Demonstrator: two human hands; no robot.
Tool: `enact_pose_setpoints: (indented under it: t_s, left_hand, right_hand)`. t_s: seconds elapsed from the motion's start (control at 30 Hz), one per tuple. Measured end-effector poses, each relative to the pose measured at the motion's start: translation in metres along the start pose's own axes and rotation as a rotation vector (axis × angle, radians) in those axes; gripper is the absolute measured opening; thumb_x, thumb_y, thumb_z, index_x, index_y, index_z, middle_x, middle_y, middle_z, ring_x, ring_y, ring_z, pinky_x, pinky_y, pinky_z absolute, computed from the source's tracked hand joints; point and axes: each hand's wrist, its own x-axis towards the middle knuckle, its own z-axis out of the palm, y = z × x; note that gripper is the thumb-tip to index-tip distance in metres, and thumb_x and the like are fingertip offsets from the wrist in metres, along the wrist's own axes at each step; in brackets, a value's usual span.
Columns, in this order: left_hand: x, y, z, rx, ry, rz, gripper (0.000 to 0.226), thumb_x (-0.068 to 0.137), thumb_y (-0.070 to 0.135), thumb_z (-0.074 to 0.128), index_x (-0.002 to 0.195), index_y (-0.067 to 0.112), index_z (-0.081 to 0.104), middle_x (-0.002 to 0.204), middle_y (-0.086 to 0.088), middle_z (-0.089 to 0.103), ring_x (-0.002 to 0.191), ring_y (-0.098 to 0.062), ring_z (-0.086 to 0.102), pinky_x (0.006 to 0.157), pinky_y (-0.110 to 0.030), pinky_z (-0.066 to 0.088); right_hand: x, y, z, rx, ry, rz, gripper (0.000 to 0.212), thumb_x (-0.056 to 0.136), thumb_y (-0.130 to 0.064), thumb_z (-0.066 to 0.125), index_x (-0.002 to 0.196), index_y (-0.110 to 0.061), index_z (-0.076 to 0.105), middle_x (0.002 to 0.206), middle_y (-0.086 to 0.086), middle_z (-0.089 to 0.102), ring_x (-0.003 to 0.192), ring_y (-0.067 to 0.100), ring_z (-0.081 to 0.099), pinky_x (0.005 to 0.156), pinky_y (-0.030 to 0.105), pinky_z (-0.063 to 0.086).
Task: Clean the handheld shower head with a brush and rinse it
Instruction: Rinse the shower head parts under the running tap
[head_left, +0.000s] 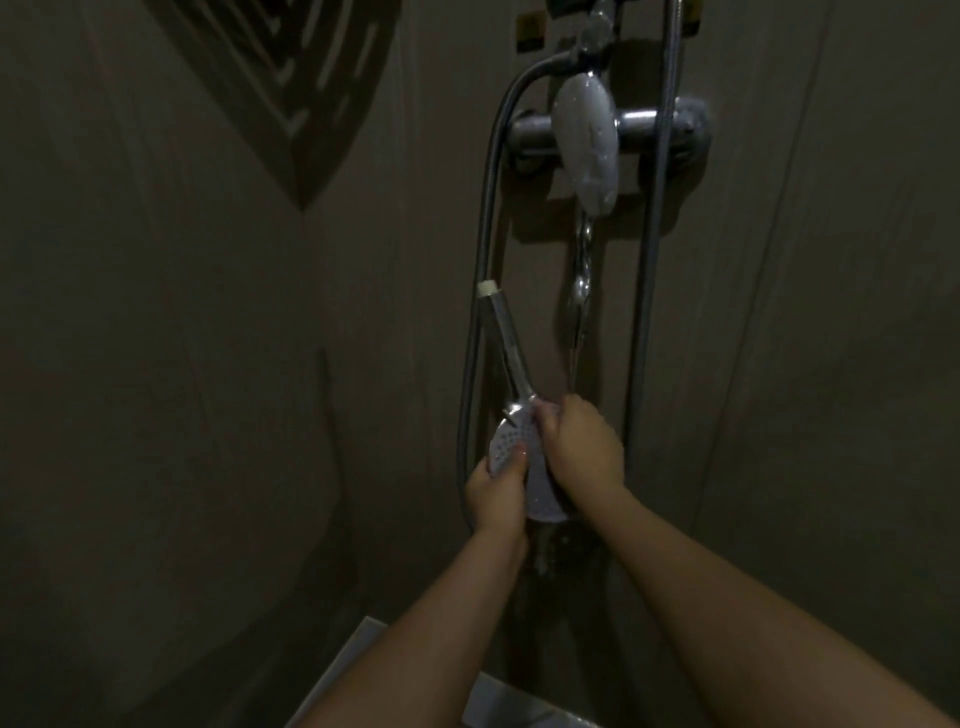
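Both hands' fingers around the shower head (524, 457) under the tap (586, 140) stream, hose (475, 332) alongside, apparently brushless.

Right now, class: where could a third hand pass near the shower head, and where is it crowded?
Free: the bare wall left of the hose, and right of the riser pipe. Crowded: between them, where the left hand and right hand hold the shower head under the tap stream.
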Motion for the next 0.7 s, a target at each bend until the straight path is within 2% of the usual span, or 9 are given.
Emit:
enact_pose_setpoints:
  t_s: [0.07,0.13,0.23,0.33,0.4,0.47,0.6,0.67,0.7]
  left_hand:
    - [0.0,0.002,0.002,-0.025,0.109,0.003,0.017,0.079,0.025,0.073,0.085,0.009,0.07,0.082,-0.009,0.071,0.077,-0.025,0.068,0.074,-0.036,0.057]
    - [0.0,0.001,0.002,0.015,0.192,0.021,0.02,0.075,0.031,0.076,0.07,0.016,0.064,0.075,-0.006,0.068,0.07,-0.021,0.066,0.066,-0.032,0.054]
    - [-0.001,-0.002,-0.004,0.164,0.229,0.095,0.026,0.075,0.035,0.075,0.066,0.018,0.059,0.075,-0.005,0.066,0.072,-0.022,0.065,0.067,-0.032,0.054]
    - [-0.001,0.002,-0.008,0.275,0.181,0.148,0.024,0.08,0.035,0.071,0.068,0.019,0.058,0.072,-0.001,0.063,0.071,-0.019,0.063,0.063,-0.028,0.051]
    - [-0.003,0.005,-0.008,0.334,0.161,0.187,0.022,0.085,0.03,0.066,0.069,0.018,0.056,0.07,0.001,0.06,0.069,-0.016,0.06,0.054,-0.022,0.044]
    - [-0.007,0.007,-0.01,0.365,0.17,0.217,0.026,0.088,0.03,0.062,0.066,0.017,0.054,0.067,0.001,0.057,0.069,-0.016,0.058,0.051,-0.02,0.039]
    - [-0.01,0.005,-0.019,0.436,0.095,0.218,0.034,0.092,0.039,0.053,0.069,0.014,0.057,0.07,-0.003,0.062,0.07,-0.02,0.063,0.058,-0.025,0.047]
    - [-0.008,0.006,-0.021,0.492,0.063,0.246,0.036,0.092,0.041,0.05,0.073,0.012,0.059,0.076,-0.009,0.065,0.076,-0.025,0.065,0.068,-0.032,0.052]
    - [-0.006,0.008,-0.023,0.534,0.066,0.27,0.038,0.092,0.043,0.05,0.075,0.011,0.061,0.078,-0.011,0.066,0.077,-0.026,0.066,0.071,-0.035,0.053]
  right_hand:
    - [-0.008,0.001,0.005,-0.099,-0.024,-0.13,0.055,0.091,-0.056,0.04,0.115,-0.008,0.052,0.112,0.012,0.058,0.101,0.029,0.06,0.077,0.035,0.047]
    - [-0.01,0.003,0.007,-0.18,-0.039,-0.166,0.054,0.092,-0.056,0.038,0.116,-0.008,0.051,0.112,0.013,0.059,0.099,0.03,0.061,0.075,0.035,0.047]
    - [-0.007,0.012,0.008,-0.216,-0.106,-0.116,0.047,0.099,-0.046,0.029,0.113,-0.011,0.057,0.101,0.011,0.066,0.085,0.027,0.063,0.061,0.03,0.04]
    - [-0.014,0.017,0.01,-0.308,-0.079,-0.131,0.05,0.098,-0.049,0.024,0.115,-0.018,0.059,0.085,0.001,0.057,0.067,0.015,0.052,0.046,0.022,0.027]
    - [-0.022,0.011,0.012,-0.238,-0.035,-0.184,0.052,0.094,-0.055,0.029,0.115,-0.014,0.053,0.095,0.002,0.054,0.079,0.016,0.056,0.056,0.023,0.041]
    - [-0.026,0.007,0.011,-0.156,-0.053,-0.215,0.05,0.093,-0.054,0.036,0.118,-0.013,0.049,0.107,0.005,0.053,0.092,0.019,0.058,0.066,0.028,0.046]
    - [-0.019,0.015,0.005,-0.314,-0.145,-0.191,0.038,0.1,-0.039,0.033,0.124,-0.017,0.053,0.099,0.005,0.061,0.077,0.016,0.059,0.059,0.028,0.046]
    - [-0.025,0.01,0.004,-0.196,-0.114,-0.063,0.044,0.098,-0.047,0.032,0.109,-0.01,0.055,0.085,0.003,0.058,0.072,0.016,0.056,0.052,0.026,0.042]
    - [-0.029,0.003,0.003,-0.094,-0.105,0.036,0.046,0.096,-0.051,0.033,0.101,-0.01,0.053,0.081,0.002,0.052,0.071,0.016,0.051,0.049,0.025,0.036]
